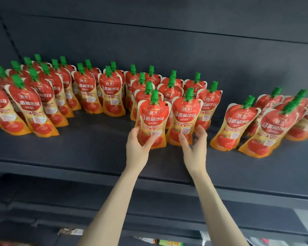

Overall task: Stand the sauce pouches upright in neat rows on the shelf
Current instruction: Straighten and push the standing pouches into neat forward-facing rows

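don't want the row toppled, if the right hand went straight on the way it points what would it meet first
Probably the red-and-yellow plastic sauce pouch with a green cap just ahead of the right hand; whether they touch is unclear.

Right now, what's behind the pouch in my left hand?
More pouches queue behind it toward the back wall. Only their green caps and left edges show; the held pouch covers their bodies.
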Motion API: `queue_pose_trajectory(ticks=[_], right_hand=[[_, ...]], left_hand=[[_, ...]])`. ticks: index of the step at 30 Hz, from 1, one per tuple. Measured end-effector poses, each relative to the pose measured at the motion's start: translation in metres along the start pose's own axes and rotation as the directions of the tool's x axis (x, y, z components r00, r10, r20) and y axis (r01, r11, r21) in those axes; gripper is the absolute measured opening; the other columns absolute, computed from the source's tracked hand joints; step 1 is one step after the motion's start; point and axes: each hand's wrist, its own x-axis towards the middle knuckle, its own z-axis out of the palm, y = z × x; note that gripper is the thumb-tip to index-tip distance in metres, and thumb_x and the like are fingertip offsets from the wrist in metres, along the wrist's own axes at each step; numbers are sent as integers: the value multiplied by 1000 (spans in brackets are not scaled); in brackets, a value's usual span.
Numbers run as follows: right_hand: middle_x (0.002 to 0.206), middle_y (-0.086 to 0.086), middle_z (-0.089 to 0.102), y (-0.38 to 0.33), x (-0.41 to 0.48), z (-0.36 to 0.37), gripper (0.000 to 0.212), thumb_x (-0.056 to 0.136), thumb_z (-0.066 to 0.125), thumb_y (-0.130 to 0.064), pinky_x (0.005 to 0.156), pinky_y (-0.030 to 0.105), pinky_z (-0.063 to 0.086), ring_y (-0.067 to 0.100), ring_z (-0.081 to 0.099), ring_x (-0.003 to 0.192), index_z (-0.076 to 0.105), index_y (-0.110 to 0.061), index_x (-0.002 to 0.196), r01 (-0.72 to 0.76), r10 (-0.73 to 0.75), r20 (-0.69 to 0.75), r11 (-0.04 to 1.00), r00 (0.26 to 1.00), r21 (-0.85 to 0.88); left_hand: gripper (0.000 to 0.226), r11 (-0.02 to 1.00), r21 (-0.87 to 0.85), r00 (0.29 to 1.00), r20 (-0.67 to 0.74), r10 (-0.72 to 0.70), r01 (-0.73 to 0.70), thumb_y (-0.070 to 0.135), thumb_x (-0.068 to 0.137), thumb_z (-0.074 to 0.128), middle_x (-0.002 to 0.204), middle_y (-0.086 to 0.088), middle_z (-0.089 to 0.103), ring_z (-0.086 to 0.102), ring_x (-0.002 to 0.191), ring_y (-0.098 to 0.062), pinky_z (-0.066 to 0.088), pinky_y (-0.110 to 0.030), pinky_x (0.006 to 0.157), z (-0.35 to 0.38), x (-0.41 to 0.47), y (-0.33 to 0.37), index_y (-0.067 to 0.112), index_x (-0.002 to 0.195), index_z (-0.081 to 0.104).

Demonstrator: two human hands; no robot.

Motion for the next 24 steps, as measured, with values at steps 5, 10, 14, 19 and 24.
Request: queue_pose_trajectory(ticks=[5,10,14,19,24], right_hand=[[116,-2,56,-2,16,2,39,86,65,-25,91,24,48,11,55,109,50,-18,122,-12,8,62,999,998,53],[107,0,67,-4,5,3,24,90,60,-17,78,14,51,7,64,97,59,-13,114,-43,16,127,976,992,214],[102,-3,70,-16,-8,23,20,92,58,-16,79,21,53,8,67,95,61,-12,111,-38,-24,243,968,970,248],[107,-3,70,-33,-17,78,28,90,60,-21,86,28,54,10,66,100,59,-14,117,-37,-43,324,971,945,235],[106,-5,69,-46,-20,141,18,90,61,-21,86,28,54,8,65,100,60,-23,108,-1,-62,290,977,955,212]], left_hand=[[32,999,-33,999,51,-7,9,36,79,70,108,2,64,61,102,-13,54,-38,87,-5,4,-5,21,103,55],[18,991,-130,999,29,22,-18,21,82,70,97,4,68,65,94,-10,55,-31,80,-22,-3,1,20,92,55],[16,981,-185,999,-9,51,-52,14,83,67,96,4,68,66,91,-6,54,-22,75,-54,3,0,14,95,56],[16,987,-148,998,-17,63,-65,18,84,67,99,5,67,66,93,-7,55,-23,75,-98,30,-14,20,94,55],[21,994,-59,996,31,90,-88,24,84,67,100,10,66,63,92,-1,52,-24,79,-148,69,-30,18,100,56]])
